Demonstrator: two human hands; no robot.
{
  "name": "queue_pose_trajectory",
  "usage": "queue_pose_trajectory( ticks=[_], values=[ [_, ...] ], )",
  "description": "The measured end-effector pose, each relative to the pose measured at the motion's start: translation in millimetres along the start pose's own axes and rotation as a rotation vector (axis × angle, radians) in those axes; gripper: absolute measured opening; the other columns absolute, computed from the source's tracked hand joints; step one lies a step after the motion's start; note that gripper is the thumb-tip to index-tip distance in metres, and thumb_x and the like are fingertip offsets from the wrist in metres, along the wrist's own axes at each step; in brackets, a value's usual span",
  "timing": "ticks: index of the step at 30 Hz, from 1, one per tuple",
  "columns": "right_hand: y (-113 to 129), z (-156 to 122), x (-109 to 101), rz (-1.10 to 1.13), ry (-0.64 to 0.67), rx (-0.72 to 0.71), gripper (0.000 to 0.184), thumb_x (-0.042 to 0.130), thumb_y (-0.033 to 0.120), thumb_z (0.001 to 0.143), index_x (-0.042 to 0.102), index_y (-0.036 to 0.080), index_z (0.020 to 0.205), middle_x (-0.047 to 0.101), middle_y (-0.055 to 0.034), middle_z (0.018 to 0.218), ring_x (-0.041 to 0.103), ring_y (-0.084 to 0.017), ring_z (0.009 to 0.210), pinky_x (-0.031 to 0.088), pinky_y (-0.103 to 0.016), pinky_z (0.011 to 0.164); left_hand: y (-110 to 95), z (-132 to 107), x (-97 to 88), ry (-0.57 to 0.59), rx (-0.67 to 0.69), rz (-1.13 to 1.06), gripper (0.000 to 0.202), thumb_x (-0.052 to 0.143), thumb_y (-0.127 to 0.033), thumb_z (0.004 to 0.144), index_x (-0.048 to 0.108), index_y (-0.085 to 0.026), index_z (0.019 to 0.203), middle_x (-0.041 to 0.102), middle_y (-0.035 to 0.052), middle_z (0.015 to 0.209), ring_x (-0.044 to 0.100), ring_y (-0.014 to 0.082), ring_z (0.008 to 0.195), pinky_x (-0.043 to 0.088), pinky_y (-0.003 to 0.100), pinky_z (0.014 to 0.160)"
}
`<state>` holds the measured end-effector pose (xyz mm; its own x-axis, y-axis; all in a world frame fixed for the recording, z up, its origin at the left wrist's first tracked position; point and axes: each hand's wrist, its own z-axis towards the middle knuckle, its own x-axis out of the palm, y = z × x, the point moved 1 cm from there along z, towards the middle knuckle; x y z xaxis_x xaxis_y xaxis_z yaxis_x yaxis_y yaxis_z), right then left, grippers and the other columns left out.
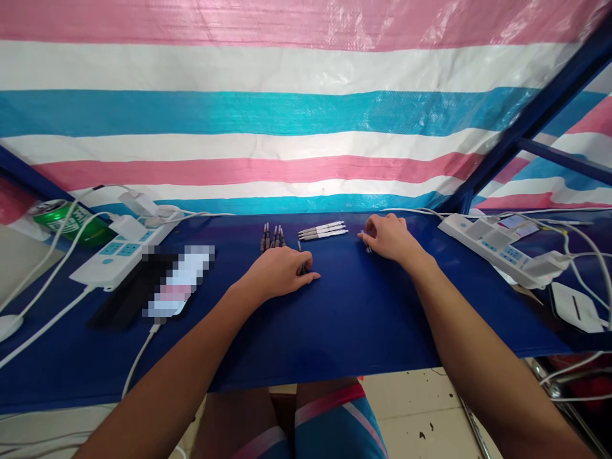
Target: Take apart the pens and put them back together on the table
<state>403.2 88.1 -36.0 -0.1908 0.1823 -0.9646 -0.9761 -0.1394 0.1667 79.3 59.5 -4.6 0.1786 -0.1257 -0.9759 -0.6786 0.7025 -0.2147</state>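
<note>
On the blue tabletop, my left hand [282,271] is closed with thumb and forefinger around a dark pen part [300,246], whose narrow tip shows above the fingers. Just behind that hand stands or lies a group of several dark pen parts [271,237] with thin pale tips; my hand covers their lower ends. Three white-and-grey pens [324,230] lie side by side between my hands. My right hand [386,237] has its fingers bent down over small shiny pieces [366,245] at the table surface; what exactly its fingertips grip is hidden.
On the left are a power strip [111,255] with chargers, a green can [71,222] and a blurred phone [184,280] on a cable. Another power strip [497,248] and a white device [576,307] sit on the right among cables. A striped sheet [306,115] hangs behind.
</note>
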Motion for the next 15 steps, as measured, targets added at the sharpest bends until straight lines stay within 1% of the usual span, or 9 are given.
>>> queue_pose_trajectory(
  ticks=[2,5,7,8,10,11,13,15],
  values=[
    [6,-1,3,-0.012,0.04,-0.006,0.024,0.065,0.044,0.096,0.068,0.022,0.102,0.078,-0.0126,0.096,0.065,-0.04,0.103,0.049,-0.056,0.09,-1,-1,-1.6,0.022,0.006,-0.016,0.029,0.066,-0.055,0.098,0.073,-0.027,0.1,0.077,0.0015,0.082,0.073,0.0246,0.077,0.044,0.033,0.063],
    [11,-3,5,-0.028,0.067,0.011,0.023,0.065,0.039,0.095,0.066,0.021,0.11,0.079,-0.014,0.1,0.064,-0.042,0.106,0.049,-0.057,0.09,-2,-2,-5.3,0.067,0.009,-0.054,0.022,0.067,-0.049,0.097,0.074,-0.03,0.105,0.076,-0.001,0.078,0.073,0.0238,0.075,0.045,0.033,0.063],
    [13,-4,6,-0.026,0.077,0.007,0.024,0.065,0.036,0.095,0.066,0.021,0.114,0.079,-0.0145,0.101,0.064,-0.043,0.108,0.048,-0.057,0.091,-2,-4,-6.6,0.08,0.0,-0.078,0.023,0.066,-0.045,0.097,0.072,-0.031,0.114,0.077,-0.0015,0.078,0.073,0.0237,0.074,0.046,0.032,0.062],
    [14,-4,6,-0.023,0.082,0.001,0.024,0.065,0.035,0.095,0.066,0.021,0.115,0.079,-0.0147,0.102,0.064,-0.043,0.109,0.048,-0.057,0.092,-2,-5,-6.5,0.081,-0.009,-0.085,0.028,0.066,-0.043,0.096,0.07,-0.031,0.121,0.077,-0.0015,0.079,0.073,0.0238,0.073,0.046,0.033,0.062],
    [14,-5,6,-0.014,0.09,-0.01,0.025,0.065,0.034,0.096,0.067,0.021,0.117,0.079,-0.015,0.102,0.063,-0.043,0.111,0.048,-0.058,0.093,0,-5,-4.8,0.063,-0.032,-0.081,0.04,0.067,-0.042,0.094,0.064,-0.029,0.132,0.077,-0.0009,0.081,0.073,0.0248,0.075,0.047,0.033,0.061],
    [14,-5,6,-0.011,0.095,-0.013,0.025,0.065,0.033,0.096,0.067,0.021,0.118,0.079,-0.0153,0.103,0.062,-0.043,0.111,0.048,-0.058,0.093,1,-5,-3.4,0.048,-0.035,-0.074,0.043,0.067,-0.042,0.094,0.062,-0.029,0.134,0.077,-0.0002,0.084,0.074,0.0255,0.077,0.048,0.034,0.063],
    [14,-6,4,-0.013,0.111,-0.032,0.024,0.063,0.032,0.097,0.07,0.021,0.117,0.078,-0.0158,0.104,0.061,-0.044,0.113,0.048,-0.059,0.094,4,-4,0.0,0.004,-0.019,-0.06,0.042,0.066,-0.041,0.094,0.063,-0.027,0.133,0.077,0.0019,0.092,0.074,0.0266,0.085,0.051,0.035,0.068],
    [14,-7,0,-0.005,0.138,-0.078,0.022,0.062,0.031,0.098,0.073,0.022,0.115,0.078,-0.0151,0.106,0.061,-0.043,0.113,0.048,-0.059,0.094,5,-2,3.2,-0.03,0.017,-0.054,0.034,0.062,-0.039,0.096,0.068,-0.026,0.127,0.076,0.0042,0.099,0.073,0.0266,0.091,0.053,0.036,0.073]
  ],
)
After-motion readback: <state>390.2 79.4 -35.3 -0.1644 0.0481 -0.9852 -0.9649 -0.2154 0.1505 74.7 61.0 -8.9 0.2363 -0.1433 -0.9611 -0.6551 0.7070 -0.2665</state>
